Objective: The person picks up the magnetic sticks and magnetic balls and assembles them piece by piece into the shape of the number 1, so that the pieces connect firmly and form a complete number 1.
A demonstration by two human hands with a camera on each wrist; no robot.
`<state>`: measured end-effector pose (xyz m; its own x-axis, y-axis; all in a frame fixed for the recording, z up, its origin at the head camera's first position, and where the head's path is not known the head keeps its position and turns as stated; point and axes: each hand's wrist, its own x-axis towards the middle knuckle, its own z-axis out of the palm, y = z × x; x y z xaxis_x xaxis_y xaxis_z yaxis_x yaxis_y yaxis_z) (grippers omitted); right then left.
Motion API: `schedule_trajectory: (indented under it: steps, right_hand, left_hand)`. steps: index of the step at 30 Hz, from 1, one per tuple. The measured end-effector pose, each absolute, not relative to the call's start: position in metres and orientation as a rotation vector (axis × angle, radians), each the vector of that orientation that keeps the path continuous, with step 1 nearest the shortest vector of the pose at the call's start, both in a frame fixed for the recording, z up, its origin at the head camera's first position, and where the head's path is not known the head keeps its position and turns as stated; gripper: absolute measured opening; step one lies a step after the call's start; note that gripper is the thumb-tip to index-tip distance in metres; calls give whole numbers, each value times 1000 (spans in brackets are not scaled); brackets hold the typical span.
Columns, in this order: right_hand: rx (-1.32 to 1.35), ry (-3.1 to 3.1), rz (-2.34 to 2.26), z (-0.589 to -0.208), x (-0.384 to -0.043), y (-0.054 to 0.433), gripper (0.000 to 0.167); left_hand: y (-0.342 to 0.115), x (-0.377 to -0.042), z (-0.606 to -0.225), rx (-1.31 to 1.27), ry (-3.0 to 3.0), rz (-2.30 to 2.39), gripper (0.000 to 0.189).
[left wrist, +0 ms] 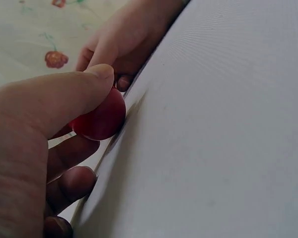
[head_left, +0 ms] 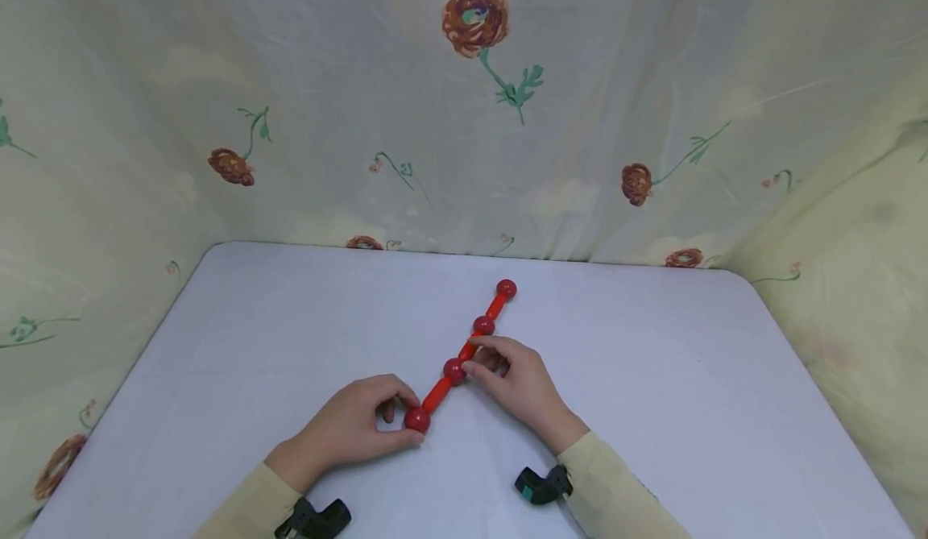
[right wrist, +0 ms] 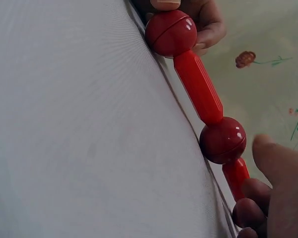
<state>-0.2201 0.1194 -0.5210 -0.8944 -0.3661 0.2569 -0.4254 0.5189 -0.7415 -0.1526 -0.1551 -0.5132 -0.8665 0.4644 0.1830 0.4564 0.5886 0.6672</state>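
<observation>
A straight chain of glossy red balls joined by red ridged rods (right wrist: 198, 88) runs slantwise across the white table in the head view. My left hand (head_left: 360, 420) pinches the near end ball (left wrist: 107, 116) between thumb and fingers. My right hand (head_left: 522, 382) holds the chain further along, its fingers curled at a middle rod (right wrist: 236, 179) and partly covering it. The right thumb lies beside a middle ball (right wrist: 223, 140), with a narrow gap showing in the right wrist view. Beyond the right hand are another ball (head_left: 483, 325) and the far end ball (head_left: 506, 289).
The white table (head_left: 689, 378) has rounded far corners. A pale cloth (head_left: 326, 80) printed with brown flowers hangs behind it and along both sides. Dark wrist cameras (head_left: 544, 485) are strapped at both sleeves.
</observation>
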Motion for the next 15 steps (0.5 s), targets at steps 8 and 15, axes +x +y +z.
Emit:
schedule_trajectory:
  steps: [8, 15]
  right_hand:
    - [443, -2645, 1292, -520, -227, 124, 36]
    - [485, -2718, 1227, -524, -229, 120, 37]
  left_hand:
    - [-154, -151, -515, 917, 2726, 1150, 33]
    - [-155, -147, -511, 966, 2666, 1127, 32]
